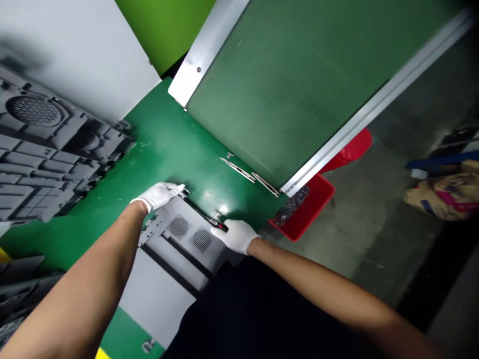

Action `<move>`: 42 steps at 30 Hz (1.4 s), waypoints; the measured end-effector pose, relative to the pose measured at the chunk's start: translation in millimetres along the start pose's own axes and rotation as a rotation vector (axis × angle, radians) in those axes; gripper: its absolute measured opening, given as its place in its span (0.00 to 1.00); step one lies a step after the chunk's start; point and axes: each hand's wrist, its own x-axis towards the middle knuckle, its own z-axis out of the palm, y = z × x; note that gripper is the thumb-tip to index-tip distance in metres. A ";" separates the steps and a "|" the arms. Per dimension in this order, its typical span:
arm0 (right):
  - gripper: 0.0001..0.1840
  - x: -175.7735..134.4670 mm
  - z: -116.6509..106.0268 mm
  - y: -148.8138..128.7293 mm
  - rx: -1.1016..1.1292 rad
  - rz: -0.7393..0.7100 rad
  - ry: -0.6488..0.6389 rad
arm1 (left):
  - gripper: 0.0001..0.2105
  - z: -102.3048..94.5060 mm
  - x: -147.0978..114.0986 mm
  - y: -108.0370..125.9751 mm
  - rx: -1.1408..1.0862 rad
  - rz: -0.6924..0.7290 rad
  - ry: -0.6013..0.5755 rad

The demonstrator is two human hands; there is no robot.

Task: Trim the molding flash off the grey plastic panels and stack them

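Note:
A grey moulded plastic panel [160,249] with two round speaker grilles and dark slots lies tilted on the green table, close to my body. My left hand [162,194], in a white glove, closes its fingers on the panel's far left corner. At the panel's far right edge, my gloved right hand [237,235] grips a small hand tool [220,226] with a black and red handle. The tool's tip points left along that edge; its exact kind is too small to tell. Two slim craft knives [239,170] lie beyond, beside the conveyor.
A green ribbed conveyor belt [284,99] with metal side rails slopes down to the green table [168,134]. Stacked grey moulded panels [45,149] stand at left. A red bin [310,209] with dark scraps sits below right, near bags [445,194].

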 end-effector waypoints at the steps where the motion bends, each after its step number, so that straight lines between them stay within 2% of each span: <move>1: 0.41 14.5 -4.3 -13.6 0.000 -0.007 -0.014 | 0.27 -0.6 1.4 1.8 0.016 -0.010 -0.020; 3: 0.45 41.5 -10.7 -37.1 -0.010 0.006 -0.032 | 0.27 2.2 5.9 9.9 0.077 -0.049 -0.028; 6: 0.48 70.9 -15.3 -61.2 -0.033 0.035 -0.058 | 0.25 9.7 15.4 18.4 0.149 -0.090 0.049; 10: 0.50 86.9 -18.3 -76.1 -0.031 0.027 -0.092 | 0.21 14.1 23.0 9.4 0.114 -0.073 0.047; 16: 0.52 90.5 -22.9 -79.3 -0.057 0.005 -0.080 | 0.23 9.6 21.3 -5.3 -0.063 0.007 -0.046; 21: 0.51 92.9 -16.0 -78.2 -0.093 -0.009 -0.037 | 0.21 7.2 18.0 0.2 -0.140 0.047 -0.030; 32: 0.48 93.1 -15.0 -85.3 -0.094 0.064 -0.083 | 0.16 8.2 19.5 1.8 -0.165 0.014 0.003; 36: 0.49 90.9 -11.5 -89.6 -0.095 0.072 -0.039 | 0.14 9.8 20.4 1.3 -0.197 0.000 0.033; 42: 0.48 93.6 -6.9 -83.0 -0.168 -0.007 0.046 | 0.13 11.9 21.7 -0.7 -0.212 0.006 0.073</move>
